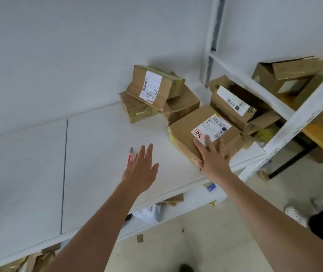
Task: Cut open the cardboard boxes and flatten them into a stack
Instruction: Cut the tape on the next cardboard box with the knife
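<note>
A sealed cardboard box (188, 128) with a white shipping label lies near the right end of the white table (90, 142). My right hand (213, 156) rests on its near corner, fingers spread straight over the top. My left hand (142, 169) hovers flat above the table, fingers straight, holding nothing. A pink box cutter (129, 156) lies on the table just left of its fingertips. Behind, several taped boxes (152, 89) are piled against the wall, and an opened box (235, 107) sits further right.
A white metal shelf frame (302, 116) stands at the right with an open box (282, 75) on it. Under the table lie cardboard scraps (173, 200) and a plastic mailer (149, 212). Another person's white shoes (296, 213) are on the floor at right.
</note>
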Available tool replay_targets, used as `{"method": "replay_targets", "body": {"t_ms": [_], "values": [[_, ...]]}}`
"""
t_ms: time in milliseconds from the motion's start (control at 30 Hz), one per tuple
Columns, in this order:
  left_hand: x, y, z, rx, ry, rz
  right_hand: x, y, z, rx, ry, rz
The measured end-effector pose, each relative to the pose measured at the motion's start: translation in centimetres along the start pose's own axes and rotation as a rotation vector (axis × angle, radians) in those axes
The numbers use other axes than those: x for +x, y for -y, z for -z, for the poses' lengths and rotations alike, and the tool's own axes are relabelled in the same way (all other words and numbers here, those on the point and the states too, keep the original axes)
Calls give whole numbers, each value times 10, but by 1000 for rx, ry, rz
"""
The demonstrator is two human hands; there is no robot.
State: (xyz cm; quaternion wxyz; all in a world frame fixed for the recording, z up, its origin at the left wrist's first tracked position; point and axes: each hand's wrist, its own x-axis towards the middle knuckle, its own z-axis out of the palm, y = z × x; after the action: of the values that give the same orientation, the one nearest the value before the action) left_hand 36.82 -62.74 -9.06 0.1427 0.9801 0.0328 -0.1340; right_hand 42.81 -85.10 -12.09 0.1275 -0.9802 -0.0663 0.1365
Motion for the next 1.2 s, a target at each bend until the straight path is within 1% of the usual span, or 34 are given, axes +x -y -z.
{"method": "replay_targets", "body": {"t_ms": [67, 167, 267, 367, 400, 467, 533, 633, 700, 767, 867, 967, 1033, 1067, 1133, 1200], "values": [[8, -1, -2, -122, -3, 44, -6, -5, -3, 2, 12, 73], [13, -4, -1, -309, -27, 130, -23, -11, -7, 20, 94, 190], [13, -4, -2, -422, 38, 210, -41, -12, -7, 80, 158, 254], [14, 3, -9, -672, 201, 361, -49, -4, -1, 48, 152, 205], [13, 5, -11, -705, 258, 387, -51, 1, 0, 19, 150, 180], [10, 9, -13, -727, 325, 394, -54, 15, -1, 13, 170, 128], [4, 12, -13, -812, 377, 383, -57, 30, -7, 58, 160, 98], [-11, 13, -13, -949, 451, 347, -61, 50, -16, 147, 39, 67], [-23, 13, -17, -1064, 491, 334, -63, 62, -19, 127, 0, 73], [-33, 17, -20, -1237, 493, 372, -65, 73, -20, 78, 8, 107], [-43, 31, -19, -1492, 434, 442, -67, 86, -18, 32, 28, 157], [-50, 50, -8, -1685, 359, 508, -69, 102, -21, -18, -33, 195], [-53, 61, 4, -1722, 329, 494, -73, 114, -24, -30, -93, 209], [-53, 66, 10, -1694, 325, 472, -75, 121, -24, -23, -117, 217], [-55, 75, 17, -1561, 328, 445, -81, 134, -21, 14, -144, 238], [-62, 78, 21, -1458, 362, 433, -88, 147, -14, 60, -206, 306]]}}
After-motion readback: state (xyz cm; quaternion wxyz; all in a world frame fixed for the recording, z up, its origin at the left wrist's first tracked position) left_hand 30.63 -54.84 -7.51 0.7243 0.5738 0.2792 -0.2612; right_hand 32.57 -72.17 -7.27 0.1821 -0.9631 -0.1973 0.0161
